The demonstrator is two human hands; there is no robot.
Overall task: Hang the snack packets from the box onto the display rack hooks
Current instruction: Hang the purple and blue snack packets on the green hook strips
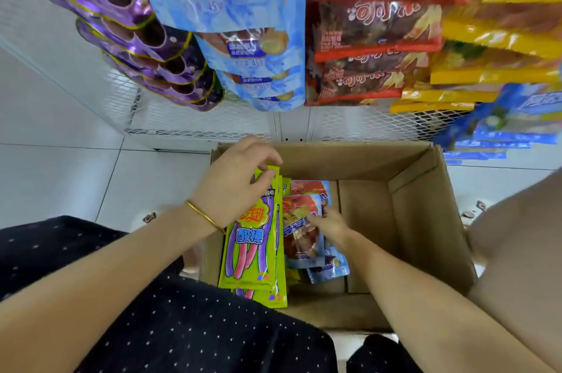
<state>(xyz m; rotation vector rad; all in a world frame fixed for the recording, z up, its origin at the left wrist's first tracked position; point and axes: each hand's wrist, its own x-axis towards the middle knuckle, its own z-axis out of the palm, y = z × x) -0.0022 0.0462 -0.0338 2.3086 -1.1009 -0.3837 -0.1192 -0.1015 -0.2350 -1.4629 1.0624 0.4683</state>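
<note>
- So, looking straight down: cardboard box (425, 220) sits on the white tile floor in the lower middle of the frame, right under the wire mesh rack (197, 117).
- Left hand (234, 187), gold bangle (203, 216) on the wrist, has fingers and thumb curled, pinching the top edge of a bunch of lime-green packets (252, 260) at the box's left side. Label reads "酸棒" in big blue-and-white characters, with purple and pink sticks drawn below.
- Right hand (330, 225) is down inside the box, fingertips on the red-and-blue packets (302, 238) just beside the green ones. Too blurry to tell whether it's pinching or only touching.
- Hanging on the rack across the top, left to right: purple packets (146, 47), light-blue packets (243, 38) marked "45克", red packets (374, 35) with white script I can't make out, yellow packets (501, 38), and dark-blue packets (501, 126) lower at the right edge.
- Dark white-dotted fabric (182, 327) fills the lower left.
</note>
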